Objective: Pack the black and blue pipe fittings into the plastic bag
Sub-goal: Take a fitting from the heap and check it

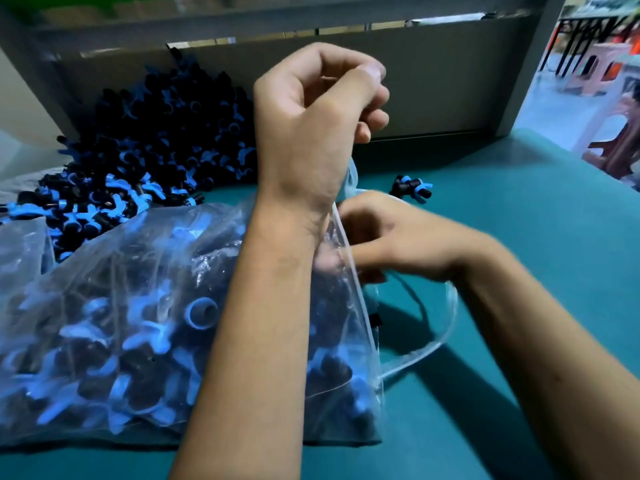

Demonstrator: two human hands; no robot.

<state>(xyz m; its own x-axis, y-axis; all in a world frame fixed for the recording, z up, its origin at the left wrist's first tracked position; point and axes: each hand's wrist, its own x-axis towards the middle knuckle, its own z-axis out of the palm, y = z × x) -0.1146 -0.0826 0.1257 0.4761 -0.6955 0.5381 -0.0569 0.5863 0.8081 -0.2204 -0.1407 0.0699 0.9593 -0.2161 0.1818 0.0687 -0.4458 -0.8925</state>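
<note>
**A:** Left hand (311, 109) is up high, fingers curled tight, pinching the top edge of the clear plastic bag (114, 306) and pulling that edge up off the teal surface (485, 393).

**B:** And the bag itself is fat with black and blue pipe fittings (138, 344), lying on its side on the left of the surface, mouth turned to the right.

**A:** Right hand (391, 237) sits lower, right at the bag's mouth. Fingers are curled in against the plastic. It's blurred there, so I'd say it's probably gripping the opposite lip of the opening, but I can't tell whether a fitting is inside the fingers.

**B:** The zip-style rim of the mouth (436, 327) loops out wide to the right, under the right wrist, so the opening stands agape.

**A:** Behind the bag, a big loose heap of black and blue fittings (149, 147) is banked against the grey back panel (450, 81) at the far edge of the surface.

**B:** One stray black and blue fitting (414, 188) lies alone on the teal, just beyond the right hand, well apart from the heap.

**A:** Far left, another clear bag edge (24, 244) pokes into view beside the heap, touching the full bag.

**B:** Top right, past the panel, a pink plastic stool (602, 69) stands on a bright floor, out of focus.
</note>
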